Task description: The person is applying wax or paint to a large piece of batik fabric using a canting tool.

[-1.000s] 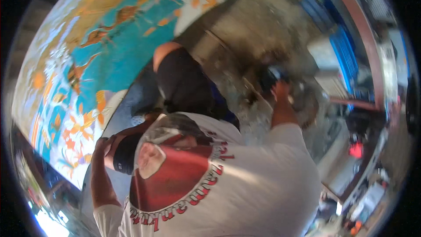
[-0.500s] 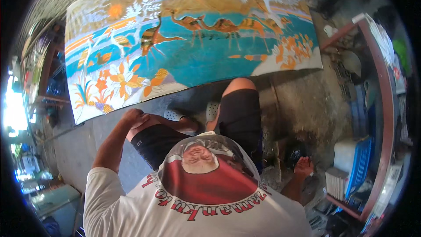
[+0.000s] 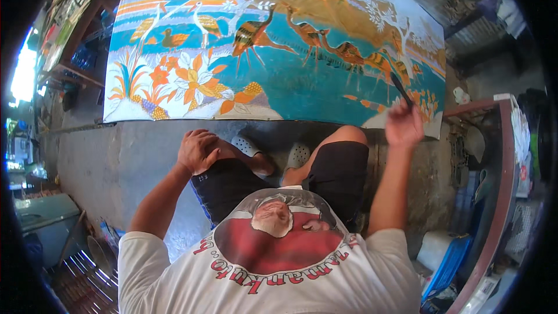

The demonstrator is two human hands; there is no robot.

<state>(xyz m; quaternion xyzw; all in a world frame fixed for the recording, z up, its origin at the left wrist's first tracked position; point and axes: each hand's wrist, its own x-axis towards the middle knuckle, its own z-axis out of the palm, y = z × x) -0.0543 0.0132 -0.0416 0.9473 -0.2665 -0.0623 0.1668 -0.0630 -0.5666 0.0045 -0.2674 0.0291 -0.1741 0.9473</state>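
Note:
A large unframed painting (image 3: 273, 90) of long-legged birds, white trees, orange flowers and teal water leans in front of me. My left hand (image 3: 197, 150) rests over my left knee, its fingers stretched out, with nothing in it. Raised before the lower right part of the painting, my right hand (image 3: 403, 125) is closed around a slim dark paintbrush (image 3: 401, 89). The brush points up and to the left, in front of the birds at the right. Whether its tip touches the surface, I cannot tell.
A reddish-brown frame (image 3: 504, 157) stands along my right, with a blue and white plastic container (image 3: 444, 264) low beside it. Grey clogs (image 3: 299, 156) are on my feet on the concrete floor (image 3: 139, 157). A pale green cabinet (image 3: 52, 221) is at the left.
My right hand has come up from low beside me at the right to the painting, now with the paintbrush visible. My left hand has opened out on the knee. The view has shifted.

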